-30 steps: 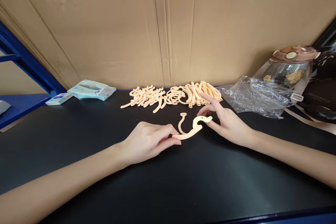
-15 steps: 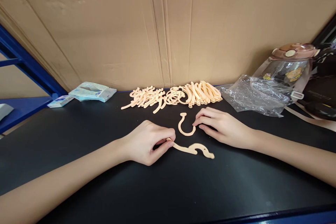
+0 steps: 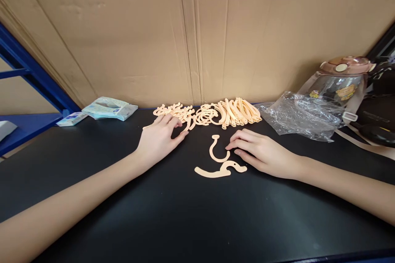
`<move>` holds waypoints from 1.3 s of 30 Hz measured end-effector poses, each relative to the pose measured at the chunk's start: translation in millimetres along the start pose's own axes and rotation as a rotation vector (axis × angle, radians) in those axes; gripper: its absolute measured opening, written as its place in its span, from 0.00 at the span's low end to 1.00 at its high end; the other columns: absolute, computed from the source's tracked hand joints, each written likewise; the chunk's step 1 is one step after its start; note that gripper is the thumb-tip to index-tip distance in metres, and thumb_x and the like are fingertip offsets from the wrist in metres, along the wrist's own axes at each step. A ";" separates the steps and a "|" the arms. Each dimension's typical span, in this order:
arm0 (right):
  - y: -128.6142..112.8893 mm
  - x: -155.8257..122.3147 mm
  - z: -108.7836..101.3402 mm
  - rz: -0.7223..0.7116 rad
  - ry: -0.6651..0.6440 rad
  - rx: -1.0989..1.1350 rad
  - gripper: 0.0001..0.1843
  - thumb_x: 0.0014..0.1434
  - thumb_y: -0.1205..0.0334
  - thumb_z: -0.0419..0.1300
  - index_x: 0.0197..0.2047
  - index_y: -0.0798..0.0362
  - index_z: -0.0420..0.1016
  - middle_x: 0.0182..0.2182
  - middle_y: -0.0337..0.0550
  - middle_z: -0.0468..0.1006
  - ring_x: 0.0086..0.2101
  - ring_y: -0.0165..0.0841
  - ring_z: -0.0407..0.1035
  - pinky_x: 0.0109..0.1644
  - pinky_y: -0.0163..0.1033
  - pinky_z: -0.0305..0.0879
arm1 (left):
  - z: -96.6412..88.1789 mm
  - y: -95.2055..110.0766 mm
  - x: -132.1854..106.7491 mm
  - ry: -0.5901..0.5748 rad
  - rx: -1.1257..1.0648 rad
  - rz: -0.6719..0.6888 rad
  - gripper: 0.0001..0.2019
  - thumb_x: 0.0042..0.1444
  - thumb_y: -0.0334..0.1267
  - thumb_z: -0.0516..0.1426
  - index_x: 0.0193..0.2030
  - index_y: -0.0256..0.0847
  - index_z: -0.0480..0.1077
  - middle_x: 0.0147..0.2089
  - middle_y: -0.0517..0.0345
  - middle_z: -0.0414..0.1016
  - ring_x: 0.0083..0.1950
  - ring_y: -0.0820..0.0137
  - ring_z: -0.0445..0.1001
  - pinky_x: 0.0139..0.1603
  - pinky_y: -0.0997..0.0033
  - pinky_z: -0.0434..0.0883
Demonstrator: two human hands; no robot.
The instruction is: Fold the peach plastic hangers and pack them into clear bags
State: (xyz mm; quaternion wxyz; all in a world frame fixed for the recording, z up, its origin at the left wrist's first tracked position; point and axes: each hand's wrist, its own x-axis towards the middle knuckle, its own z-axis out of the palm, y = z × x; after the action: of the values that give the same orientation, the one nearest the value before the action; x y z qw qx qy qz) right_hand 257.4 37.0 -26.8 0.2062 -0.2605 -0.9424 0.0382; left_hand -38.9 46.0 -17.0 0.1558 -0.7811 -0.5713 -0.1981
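Note:
A flat pale-orange curved piece (image 3: 219,170) lies on the black table (image 3: 185,213) in front of me. Just behind it is a U-shaped hook piece (image 3: 217,150). My right hand (image 3: 262,152) rests beside the hook with its fingertips touching the hook's right end, fingers loosely together. My left hand (image 3: 159,139) reaches to the left end of a pile of the same pale-orange pieces (image 3: 210,114) at the back, fingers stretched out and lying on the pieces; it grips nothing that I can see.
A cardboard wall (image 3: 197,33) closes off the back. Crumpled clear plastic bag (image 3: 302,115) and a lidded jar (image 3: 339,80) lie at the right, with dark bags behind. Tissue packs (image 3: 109,109) sit at the back left beside a blue rack frame (image 3: 31,74).
My left hand let go of the curved piece, which now lies flat, and reached back to the pile. My right hand stayed at the hook piece.

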 end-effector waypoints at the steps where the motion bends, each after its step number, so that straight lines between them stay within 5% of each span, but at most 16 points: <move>1: 0.1 0.3 0.3 -0.002 0.000 -0.005 0.15 0.68 0.65 0.47 0.49 0.52 0.73 0.43 0.48 0.74 0.43 0.35 0.70 0.48 0.44 0.70 | 1.6 -3.2 2.0 -0.034 -0.007 -0.016 0.12 0.61 0.49 0.52 0.35 0.42 0.65 0.42 0.55 0.75 0.46 0.62 0.72 0.32 0.70 0.62; 14: 0.4 1.1 1.4 -0.012 -0.005 -0.027 0.14 0.68 0.65 0.47 0.48 0.52 0.72 0.43 0.47 0.73 0.43 0.35 0.69 0.49 0.44 0.70 | 4.0 -7.1 11.3 -0.274 -0.255 -0.056 0.15 0.60 0.48 0.48 0.26 0.44 0.58 0.27 0.61 0.69 0.27 0.68 0.66 0.28 0.70 0.57; 28: 0.6 -0.5 1.9 0.051 -0.008 0.026 0.14 0.67 0.63 0.48 0.54 0.51 0.66 0.44 0.47 0.73 0.45 0.35 0.70 0.49 0.44 0.70 | 0.4 -2.5 11.1 -0.055 -0.785 -0.287 0.15 0.62 0.48 0.41 0.26 0.44 0.49 0.27 0.62 0.52 0.25 0.72 0.54 0.24 0.71 0.55; 33: 5.2 0.8 3.9 0.306 0.109 0.196 0.20 0.66 0.63 0.50 0.61 0.47 0.57 0.39 0.40 0.75 0.40 0.34 0.72 0.47 0.44 0.70 | -12.3 18.5 -2.5 -0.216 -0.950 -0.143 0.17 0.62 0.49 0.44 0.25 0.43 0.50 0.25 0.62 0.52 0.26 0.72 0.53 0.24 0.71 0.54; 39: 8.3 0.5 3.8 0.381 0.136 0.197 0.05 0.66 0.61 0.49 0.44 0.47 0.64 0.40 0.42 0.76 0.45 0.37 0.71 0.50 0.47 0.67 | -16.7 19.0 -8.6 -0.413 -0.929 0.193 0.19 0.66 0.45 0.45 0.23 0.41 0.54 0.23 0.63 0.54 0.25 0.73 0.54 0.28 0.69 0.54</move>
State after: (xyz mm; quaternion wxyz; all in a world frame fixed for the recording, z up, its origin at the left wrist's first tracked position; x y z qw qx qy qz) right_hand 259.4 44.6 -31.6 0.2827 -0.4146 -0.8518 0.1509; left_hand -25.3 25.4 -6.9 -0.3059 -0.8399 -0.3673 -0.2571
